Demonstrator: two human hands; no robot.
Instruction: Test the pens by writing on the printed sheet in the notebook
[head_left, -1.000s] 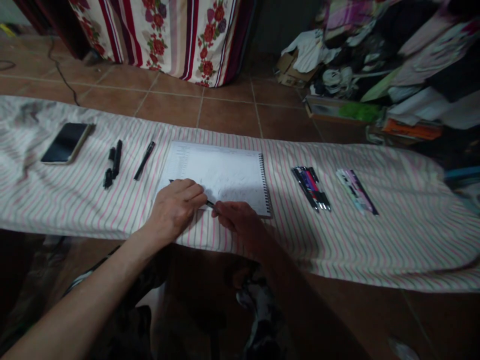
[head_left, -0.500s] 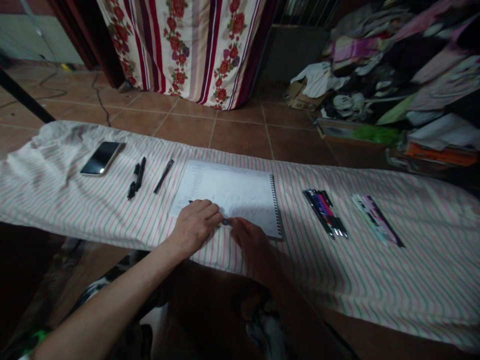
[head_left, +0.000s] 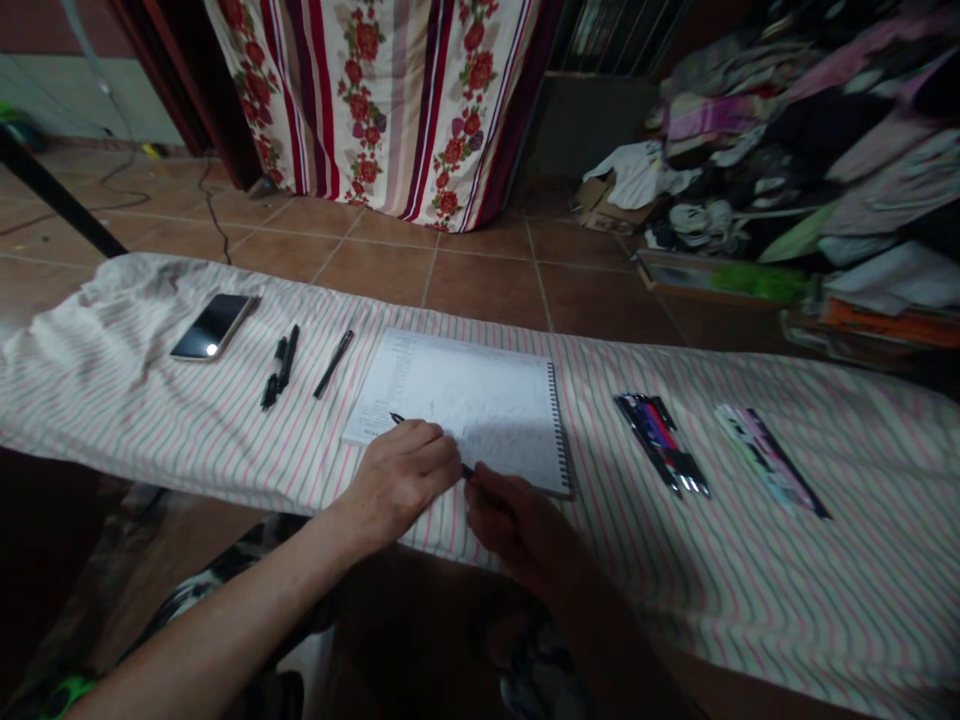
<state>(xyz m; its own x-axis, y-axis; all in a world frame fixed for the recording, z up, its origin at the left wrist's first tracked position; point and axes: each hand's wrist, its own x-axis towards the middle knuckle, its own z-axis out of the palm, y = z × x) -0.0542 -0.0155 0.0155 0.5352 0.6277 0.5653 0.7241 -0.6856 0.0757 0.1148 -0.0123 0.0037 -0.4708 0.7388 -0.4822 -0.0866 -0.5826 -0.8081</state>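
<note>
My left hand (head_left: pixel 409 478) is closed around a black pen (head_left: pixel 397 417), whose dark end pokes out past the fingers over the lower left of a spiral notebook (head_left: pixel 480 390). A short dark piece shows between the two hands. My right hand (head_left: pixel 506 512), in shadow, has its fingers closed on that piece at the notebook's near edge. Whether it is the same pen's other end or a separate part, I cannot tell. The notebook lies open to a pale page with faint print, its coil on the right.
A striped cloth (head_left: pixel 600 560) covers the long table. On the left lie a phone (head_left: pixel 215 326), a pair of black pens (head_left: pixel 281 365) and a single black pen (head_left: pixel 333 364). Rightward are a row of dark pens (head_left: pixel 660 443) and a group of pale pens (head_left: pixel 772 458).
The whole view has shifted slightly, so things sit lower. Both hands have moved a little right and nearer to me; the piece between them now looks dark rather than grey.
</note>
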